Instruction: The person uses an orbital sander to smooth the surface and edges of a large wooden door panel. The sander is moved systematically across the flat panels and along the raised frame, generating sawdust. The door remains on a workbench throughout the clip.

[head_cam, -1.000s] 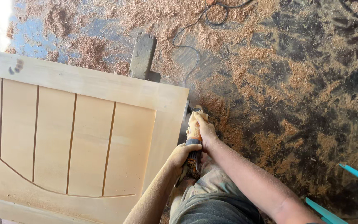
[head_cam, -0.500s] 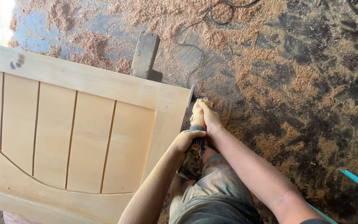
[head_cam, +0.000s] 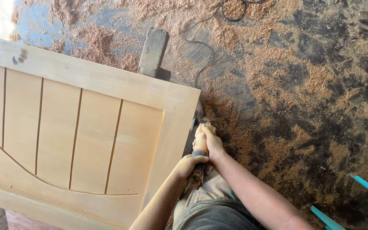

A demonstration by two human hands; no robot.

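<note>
while both hands close around it, a small power tool point(head_cam: 199, 147) sits at the right edge of a pale wooden door point(head_cam: 77, 127), just past the upper right corner of its frame. the right hand point(head_cam: 209, 142) lies over the front of the tool, fingers curled down and pressed together on its dusty orange body. the left hand point(head_cam: 188, 164) grips the rear handle, fingers wrapped tight around it (the thumb side faces up). the tool's working end is hidden between the door edge and the right hand, so whether it touches the wood cannot be told.

the door lies flat and raised off the floor, with four upright panels split by narrow grooves and a curved rail sweeping across their lower part. a dark knot mark point(head_cam: 20, 56) shows near its top left. a grey wooden block point(head_cam: 153, 52) sticks out from under the top rail. sawdust point(head_cam: 277, 98) covers the dark floor point(head_cam: 341, 127) in thick patches, and a thin black cord point(head_cam: 205, 47) loops across it above the door corner. the person's grey shorts point(head_cam: 214, 208) show at the bottom, and turquoise bars point(head_cam: 354, 200) cross the lower right corner.
</note>
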